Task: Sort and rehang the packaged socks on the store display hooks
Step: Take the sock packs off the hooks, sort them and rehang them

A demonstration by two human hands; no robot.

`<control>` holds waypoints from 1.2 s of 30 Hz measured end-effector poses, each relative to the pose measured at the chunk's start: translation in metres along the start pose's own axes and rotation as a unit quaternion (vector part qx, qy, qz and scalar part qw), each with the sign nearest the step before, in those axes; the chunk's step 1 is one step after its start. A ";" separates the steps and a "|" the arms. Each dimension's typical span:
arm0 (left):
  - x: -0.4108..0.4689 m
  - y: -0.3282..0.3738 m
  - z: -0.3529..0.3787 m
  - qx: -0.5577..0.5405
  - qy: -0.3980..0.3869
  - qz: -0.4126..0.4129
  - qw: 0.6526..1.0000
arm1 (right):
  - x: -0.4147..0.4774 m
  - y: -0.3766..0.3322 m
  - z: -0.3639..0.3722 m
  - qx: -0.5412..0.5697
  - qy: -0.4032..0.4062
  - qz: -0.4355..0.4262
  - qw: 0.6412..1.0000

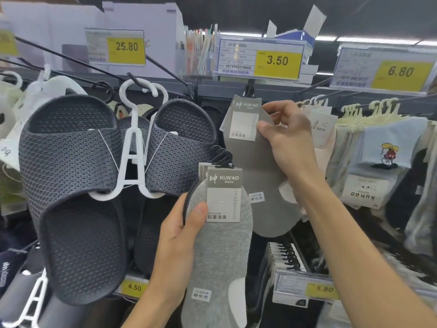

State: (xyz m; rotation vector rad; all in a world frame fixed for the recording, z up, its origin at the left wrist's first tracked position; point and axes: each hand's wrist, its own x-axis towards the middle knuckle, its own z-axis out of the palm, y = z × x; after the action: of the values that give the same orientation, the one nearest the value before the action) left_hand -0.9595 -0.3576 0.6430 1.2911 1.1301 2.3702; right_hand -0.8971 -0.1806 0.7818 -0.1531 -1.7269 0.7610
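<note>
Dark slippers (71, 174) on a white hanger fill the left of the rack. A bundle of light grey socks (220, 252) (several packs, black clips on top) sits low in the left hand (179, 237), thumb on the front, fingers curled behind. The right hand (288, 138) pinches the card of a darker grey sock pack (257, 181), which hangs at the display hook (249, 89) beneath the 3.50 price tag (276, 61).

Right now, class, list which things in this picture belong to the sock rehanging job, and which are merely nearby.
Job:
left grip, holding the light grey sock packs
right grip, pinching the darker grey sock pack

Merely nearby:
dark slippers on a white hanger
3.50 price tag
cartoon socks
</note>
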 end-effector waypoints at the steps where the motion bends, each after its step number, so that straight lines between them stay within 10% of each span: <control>1: 0.000 -0.001 0.000 -0.001 0.001 -0.001 1.000 | -0.001 0.001 0.001 -0.019 -0.004 -0.007 1.000; 10: 0.001 -0.001 0.002 -0.004 -0.009 -0.003 1.000 | -0.023 0.007 -0.010 -0.122 -0.046 -0.008 0.991; 36: 0.006 0.000 0.003 0.011 -0.035 0.026 0.999 | -0.108 -0.008 -0.031 0.066 -0.193 0.057 0.977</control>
State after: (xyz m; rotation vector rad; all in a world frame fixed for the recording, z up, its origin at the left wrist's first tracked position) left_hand -0.9607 -0.3530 0.6475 1.4161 1.1188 2.3359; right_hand -0.8337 -0.2261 0.7005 -0.0116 -2.0386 1.0398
